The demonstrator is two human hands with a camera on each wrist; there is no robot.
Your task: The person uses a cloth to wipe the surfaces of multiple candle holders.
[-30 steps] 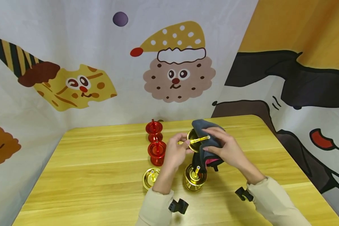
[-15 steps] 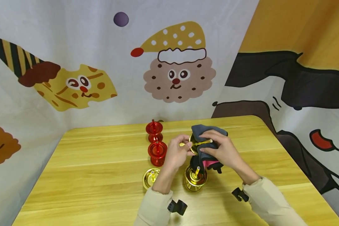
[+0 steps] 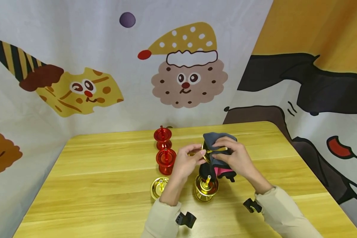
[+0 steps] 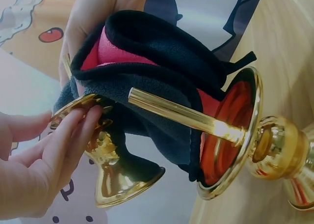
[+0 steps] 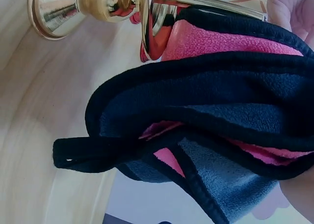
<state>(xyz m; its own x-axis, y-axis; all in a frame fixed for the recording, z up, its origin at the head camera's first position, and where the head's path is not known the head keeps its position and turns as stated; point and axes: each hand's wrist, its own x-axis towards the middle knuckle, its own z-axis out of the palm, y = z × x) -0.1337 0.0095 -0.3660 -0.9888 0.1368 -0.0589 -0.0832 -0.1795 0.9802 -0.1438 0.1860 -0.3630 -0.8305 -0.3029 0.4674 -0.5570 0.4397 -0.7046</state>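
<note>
My left hand [image 3: 188,161] holds a gold candlestick [image 4: 115,182] by its dish, tipped on its side with its thin tube pointing right. In my right hand [image 3: 237,154] is a thick grey-blue cloth [image 3: 214,137] with a pink reverse and black edging, pinched close around the dish and tube. The cloth's folds hide much of the dish. Its lower part [image 5: 196,96] hangs in front of a second gold candlestick [image 3: 204,195], which stands upright just below my hands and overlaps it in the head view.
Another gold candlestick [image 3: 156,186] stands beside my left forearm, partly covered by it. Two red candlesticks [image 3: 166,168] [image 3: 163,144] line up behind it toward the back of the wooden table [image 3: 92,178]. A printed curtain [image 3: 107,39] hangs behind the table.
The held candlestick has turned, so its dish shows more edge-on and its tube points farther right. My right hand and the cloth have shifted slightly down and left.
</note>
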